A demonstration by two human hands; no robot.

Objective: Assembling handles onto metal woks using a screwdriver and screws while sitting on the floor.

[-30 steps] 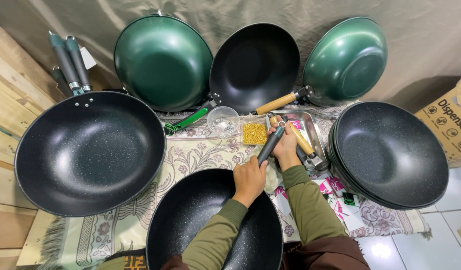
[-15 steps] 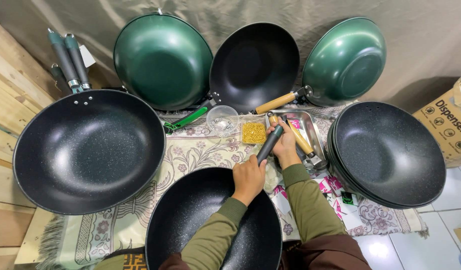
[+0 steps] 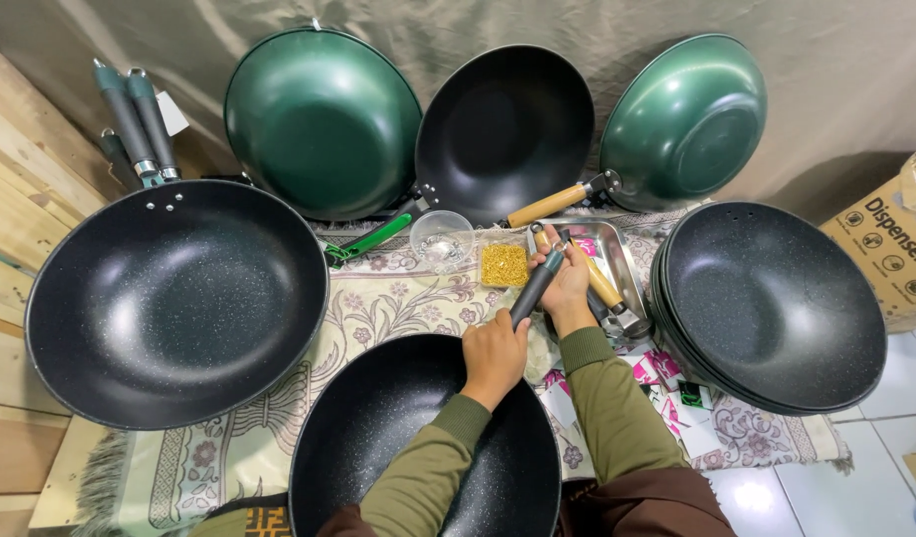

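Left hand (image 3: 495, 355): closed around the near end of the grey pan handle (image 3: 534, 289), above the black speckled wok (image 3: 398, 447).
Right hand (image 3: 567, 285): fingers wrapped on the handle's far end, just beside the steel tray (image 3: 622, 261).

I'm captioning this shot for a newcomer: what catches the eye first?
A ring of big woks: two green ones leaning on the cloth backdrop, and dark speckled ones lower down. At centre, the left hand and right hand grip a dark handle above the nearest wok.

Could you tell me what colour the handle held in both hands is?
Dark grey handle, seen in the head view.
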